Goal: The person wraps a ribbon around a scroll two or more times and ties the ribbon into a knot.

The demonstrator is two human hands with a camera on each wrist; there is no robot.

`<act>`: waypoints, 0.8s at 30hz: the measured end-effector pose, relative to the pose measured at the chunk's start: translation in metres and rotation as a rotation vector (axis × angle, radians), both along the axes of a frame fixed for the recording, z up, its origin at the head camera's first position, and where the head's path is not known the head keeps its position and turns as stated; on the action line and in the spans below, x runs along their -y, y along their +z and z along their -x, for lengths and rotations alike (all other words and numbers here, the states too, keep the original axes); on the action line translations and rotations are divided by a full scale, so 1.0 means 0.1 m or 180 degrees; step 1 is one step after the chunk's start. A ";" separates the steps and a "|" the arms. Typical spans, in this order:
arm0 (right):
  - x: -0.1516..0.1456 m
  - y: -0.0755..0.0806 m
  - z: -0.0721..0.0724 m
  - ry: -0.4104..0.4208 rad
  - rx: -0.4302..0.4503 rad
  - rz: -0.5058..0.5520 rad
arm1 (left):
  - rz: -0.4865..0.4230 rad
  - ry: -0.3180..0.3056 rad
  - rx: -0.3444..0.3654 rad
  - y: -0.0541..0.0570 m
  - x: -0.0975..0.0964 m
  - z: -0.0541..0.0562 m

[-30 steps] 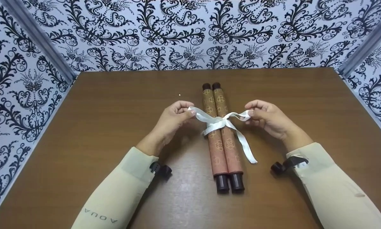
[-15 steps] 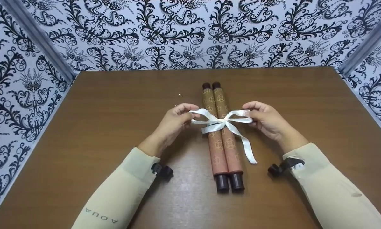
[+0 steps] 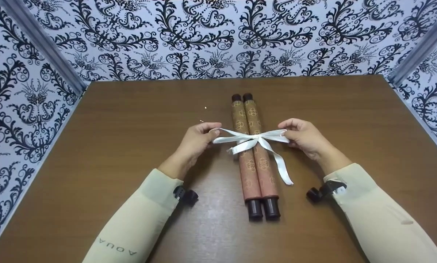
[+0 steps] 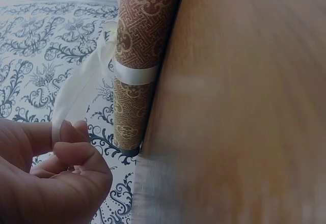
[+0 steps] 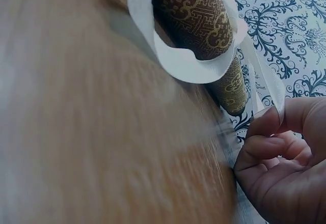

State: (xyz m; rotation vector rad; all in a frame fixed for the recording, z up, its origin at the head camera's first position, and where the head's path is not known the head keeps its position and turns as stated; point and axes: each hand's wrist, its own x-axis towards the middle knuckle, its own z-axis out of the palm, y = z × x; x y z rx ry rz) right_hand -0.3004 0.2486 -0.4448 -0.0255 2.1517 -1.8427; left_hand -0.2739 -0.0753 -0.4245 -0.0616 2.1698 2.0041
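Observation:
Two scrolls (image 3: 250, 171) lie side by side on the table, covered in patterned brocade fading from gold-brown to reddish, with dark end knobs. A white ribbon (image 3: 256, 137) goes round both and is tied in a bow on top. At the left, my left hand (image 3: 196, 140) pinches one loop between thumb and fingers. My right hand (image 3: 306, 139) pinches the opposite loop, and both loops are stretched out sideways. One tail hangs to the lower right, a shorter one to the left. In the left wrist view, the ribbon band (image 4: 136, 75) lies flat around the scroll.
The brown wooden table (image 3: 130, 120) carries the scrolls. Black-and-white scrollwork panels (image 3: 203, 44) stand behind and at both sides. A tiny pale speck (image 3: 205, 107) lies beyond the left hand. Each wrist wears a small black camera (image 3: 186, 197).
The bow's loops have been drawn outward and flattened, and the knot looks tighter. My left hand first moved slightly inward, then back out to the left. The scrolls stay in place.

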 end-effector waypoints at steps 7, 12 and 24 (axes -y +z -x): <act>0.01 0.03 0.02 0.0155 -0.0069 -0.0352 | 0.0046 -0.0091 0.0040 -0.01 0.00 0.01; -0.03 0.04 0.05 0.0362 -0.0259 -0.0806 | 0.0052 -0.0118 0.0030 -0.03 0.01 0.04; -0.19 0.06 0.01 0.0627 -0.0526 -0.1383 | 0.0895 -0.0044 -0.0432 -0.04 0.07 0.06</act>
